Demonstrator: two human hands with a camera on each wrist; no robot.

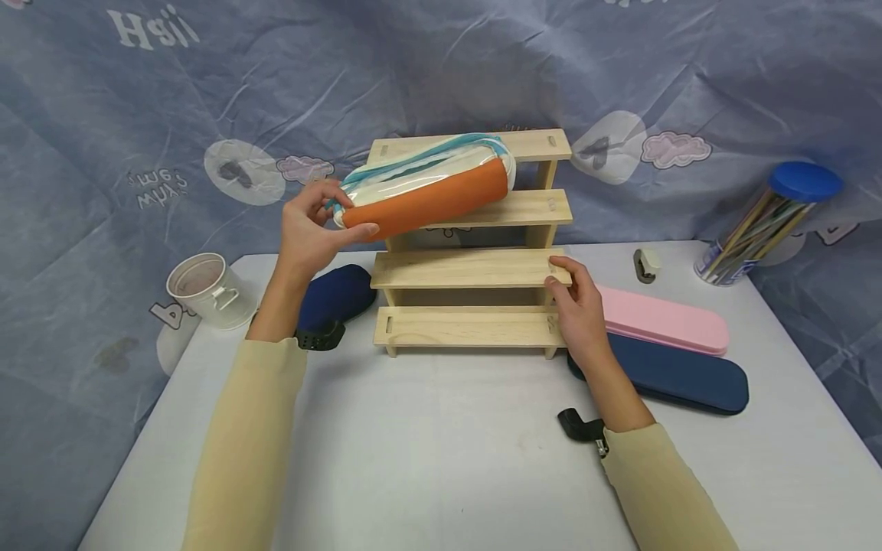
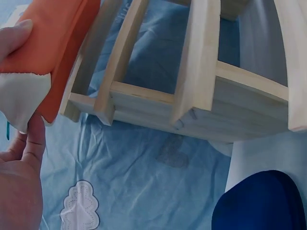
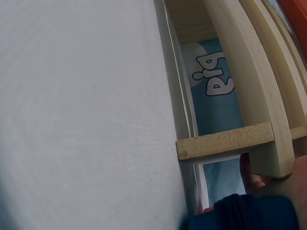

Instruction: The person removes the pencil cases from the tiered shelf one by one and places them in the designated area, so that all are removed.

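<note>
My left hand [image 1: 310,229] grips the left end of an orange pencil case [image 1: 434,197] with a clear window and light blue zip edging. Its thumb lies on the orange front, and the fingers go behind the white end, as the left wrist view shows. The case is tilted, right end higher, and overlaps the upper tiers of a four-tier wooden step shelf [image 1: 472,268] in the head view. On the shelf's right side, my right hand [image 1: 577,310] holds the end of the second tier from the bottom. In the right wrist view, its fingers curl round the wood [image 3: 271,163].
Right of the shelf lie a pink case [image 1: 664,320] and a navy zip case [image 1: 675,375]. Behind them are a small sharpener-like item [image 1: 646,265] and a blue-lidded jar of sticks [image 1: 765,226]. A dark blue rounded case [image 1: 338,295] and a white bucket [image 1: 210,291] stand left.
</note>
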